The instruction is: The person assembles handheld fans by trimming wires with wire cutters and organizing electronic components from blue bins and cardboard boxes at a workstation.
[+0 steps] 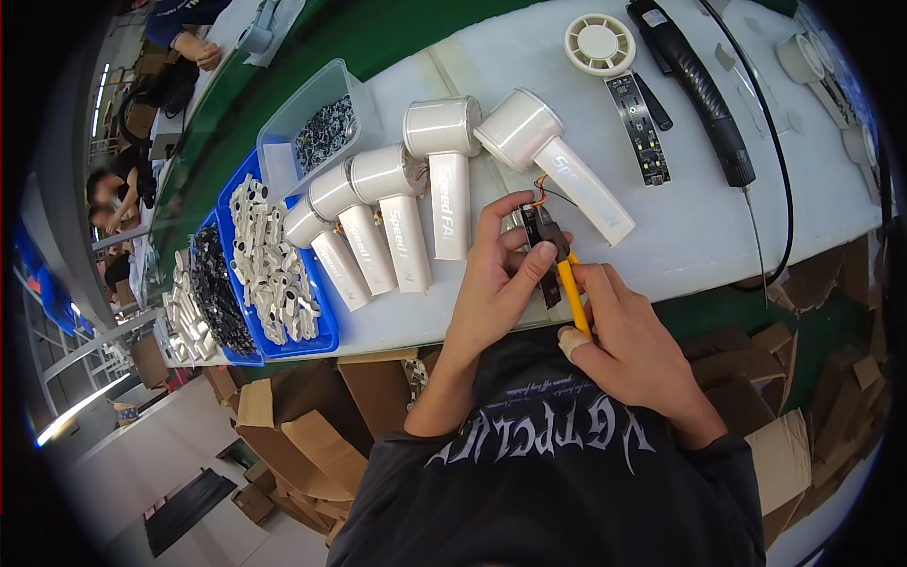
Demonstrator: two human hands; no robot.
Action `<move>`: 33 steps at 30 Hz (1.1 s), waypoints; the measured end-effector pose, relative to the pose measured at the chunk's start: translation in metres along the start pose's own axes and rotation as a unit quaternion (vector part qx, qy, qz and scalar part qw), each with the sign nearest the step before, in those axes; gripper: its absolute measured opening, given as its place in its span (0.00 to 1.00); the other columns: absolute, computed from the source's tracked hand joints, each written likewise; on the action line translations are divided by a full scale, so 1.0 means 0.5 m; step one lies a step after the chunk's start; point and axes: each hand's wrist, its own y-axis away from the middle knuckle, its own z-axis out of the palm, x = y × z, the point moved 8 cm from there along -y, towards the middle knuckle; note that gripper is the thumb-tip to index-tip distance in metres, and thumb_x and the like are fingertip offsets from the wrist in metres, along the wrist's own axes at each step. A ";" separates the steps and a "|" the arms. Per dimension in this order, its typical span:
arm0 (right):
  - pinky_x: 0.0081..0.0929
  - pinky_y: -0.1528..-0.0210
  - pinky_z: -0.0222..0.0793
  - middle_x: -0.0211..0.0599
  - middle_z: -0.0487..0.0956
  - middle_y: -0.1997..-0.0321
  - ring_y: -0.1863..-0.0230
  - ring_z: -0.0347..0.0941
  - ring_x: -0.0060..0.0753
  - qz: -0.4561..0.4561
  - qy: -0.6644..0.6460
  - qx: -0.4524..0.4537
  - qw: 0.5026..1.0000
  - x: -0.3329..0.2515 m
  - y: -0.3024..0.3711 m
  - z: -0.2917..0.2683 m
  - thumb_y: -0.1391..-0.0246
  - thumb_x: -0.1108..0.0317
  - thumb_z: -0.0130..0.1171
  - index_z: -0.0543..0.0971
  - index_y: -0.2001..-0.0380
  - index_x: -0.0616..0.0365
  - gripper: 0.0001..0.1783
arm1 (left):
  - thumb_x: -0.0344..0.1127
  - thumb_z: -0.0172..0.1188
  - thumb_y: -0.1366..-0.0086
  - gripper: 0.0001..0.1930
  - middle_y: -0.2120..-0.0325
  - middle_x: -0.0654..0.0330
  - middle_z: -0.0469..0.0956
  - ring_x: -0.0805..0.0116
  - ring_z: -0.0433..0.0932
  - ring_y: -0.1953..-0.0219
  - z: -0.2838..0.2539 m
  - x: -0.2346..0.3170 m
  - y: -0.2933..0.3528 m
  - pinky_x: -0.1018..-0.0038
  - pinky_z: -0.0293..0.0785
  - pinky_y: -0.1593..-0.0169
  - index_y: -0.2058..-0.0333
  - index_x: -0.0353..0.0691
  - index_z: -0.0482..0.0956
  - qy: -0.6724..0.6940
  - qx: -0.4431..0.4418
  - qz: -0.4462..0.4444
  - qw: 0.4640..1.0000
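My left hand (498, 288) is closed around a narrow dark circuit board (552, 289), with thumb and fingers pinching its upper part. Thin coloured wires (540, 193) rise from the board's top toward a white handheld fan (578, 185) lying tilted just beyond. In my right hand (625, 342) is a pair of pliers with yellow handles (574, 300). Their dark jaws meet the board beside my left thumb; whether they grip a wire or the board cannot be made out. A light wrap covers one right finger.
Several white fans (450, 180) lie left of my hands. Beyond them are a blue tray (328, 331) of white parts, black parts and a clear bin (362, 121) of small hardware. A black electric screwdriver (694, 94) and a round fan piece with a board (638, 128) lie at right. Cardboard boxes (321, 449) stand below.
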 end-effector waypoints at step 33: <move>0.42 0.61 0.64 0.55 0.67 0.59 0.66 0.68 0.52 0.008 -0.030 -0.001 1.000 0.003 0.004 -0.004 0.49 0.68 0.50 0.60 0.50 0.69 0.24 | 0.30 0.54 0.36 0.25 0.63 0.46 0.76 0.59 0.78 0.58 0.004 0.006 -0.001 0.72 0.75 0.57 0.43 0.37 0.54 -0.015 -0.005 -0.004 1.000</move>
